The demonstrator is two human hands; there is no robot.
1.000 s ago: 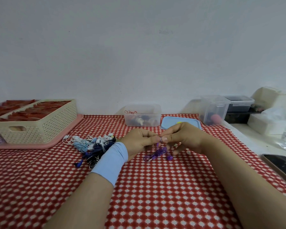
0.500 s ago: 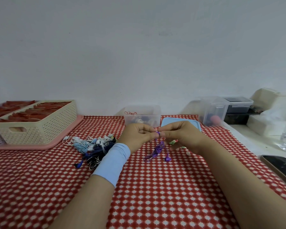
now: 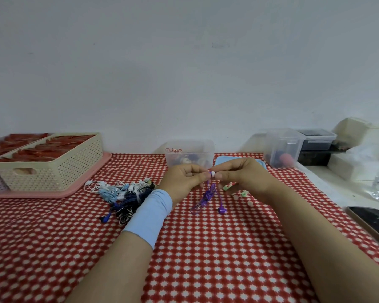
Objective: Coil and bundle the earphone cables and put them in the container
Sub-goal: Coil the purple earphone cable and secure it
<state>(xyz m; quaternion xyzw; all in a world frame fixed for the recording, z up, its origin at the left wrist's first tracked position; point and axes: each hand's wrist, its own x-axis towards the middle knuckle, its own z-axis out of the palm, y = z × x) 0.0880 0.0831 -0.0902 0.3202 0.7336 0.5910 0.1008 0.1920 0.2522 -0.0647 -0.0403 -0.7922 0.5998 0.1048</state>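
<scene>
My left hand [image 3: 184,180] and my right hand [image 3: 243,178] meet over the middle of the table and pinch the top of a purple earphone cable [image 3: 208,196] at its white-tipped earbud. The tangled cable hangs below my fingers, and its other earbud dangles just above the cloth. A heap of loose earphone cables [image 3: 123,194], white, light blue, dark blue and black, lies to the left of my left wrist. A clear plastic container [image 3: 189,153] with a few bundles inside stands behind my hands, its blue lid [image 3: 222,159] lying beside it.
A cream perforated basket [image 3: 50,169] of red items sits on a pink tray [image 3: 74,189] at the far left. At right stand a clear tub [image 3: 282,147], dark boxes and white boxes. A phone [image 3: 372,221] lies at the right edge. Small green-and-white pieces [image 3: 242,193] lie under my right hand.
Both hands have risen a little and lifted the purple cable off the cloth, so it now hangs from my fingertips instead of lying bunched on the table.
</scene>
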